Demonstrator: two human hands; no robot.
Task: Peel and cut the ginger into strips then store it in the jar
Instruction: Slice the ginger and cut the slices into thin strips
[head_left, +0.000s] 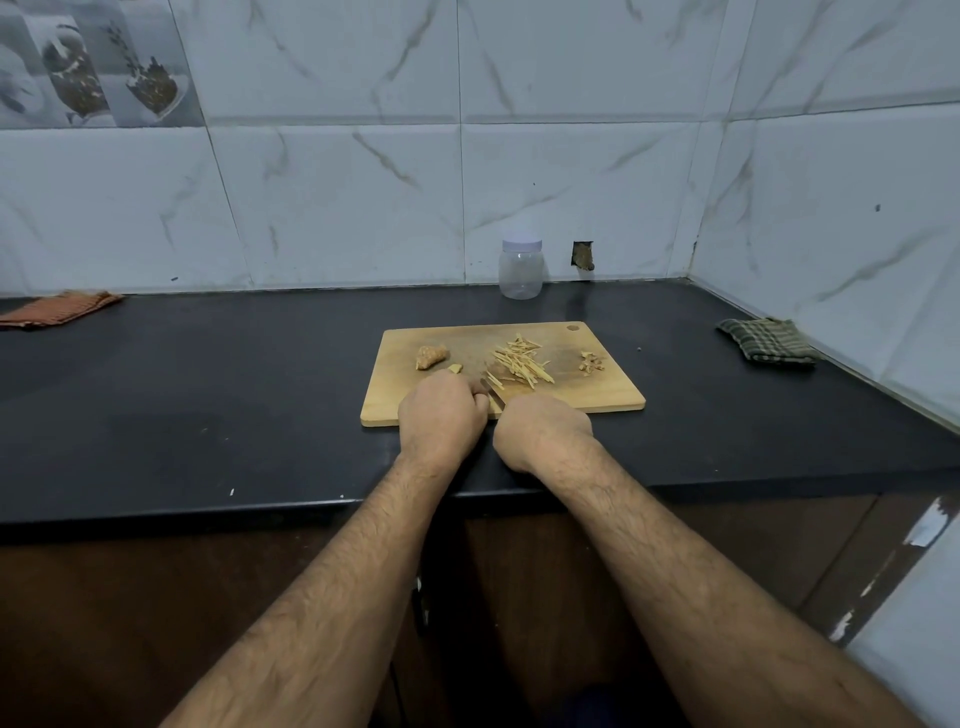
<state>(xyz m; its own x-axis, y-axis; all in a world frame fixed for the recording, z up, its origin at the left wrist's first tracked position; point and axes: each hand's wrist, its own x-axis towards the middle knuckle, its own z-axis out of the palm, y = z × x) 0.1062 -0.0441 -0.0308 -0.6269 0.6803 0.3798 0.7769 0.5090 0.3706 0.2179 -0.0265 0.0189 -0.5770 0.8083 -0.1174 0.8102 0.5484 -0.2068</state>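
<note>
A wooden cutting board (597, 395) lies on the black counter. On it sit an unpeeled ginger chunk (430, 357), a small ginger bit (455, 369), a pile of cut ginger strips (521, 364) and some peel scraps (591, 362). My left hand (441, 415) is curled at the board's front edge, its fingers down on something hidden beneath them. My right hand (543, 428) grips a knife (492, 391); only a short piece of blade shows between the hands. A clear plastic jar (520, 270) with a pale lid on stands against the back wall.
A green checked cloth (766, 340) lies at the right, near the corner wall. An orange cloth (57, 309) lies at the far left. The counter's front edge (260, 506) runs just under my wrists. Tiled walls close the back and right.
</note>
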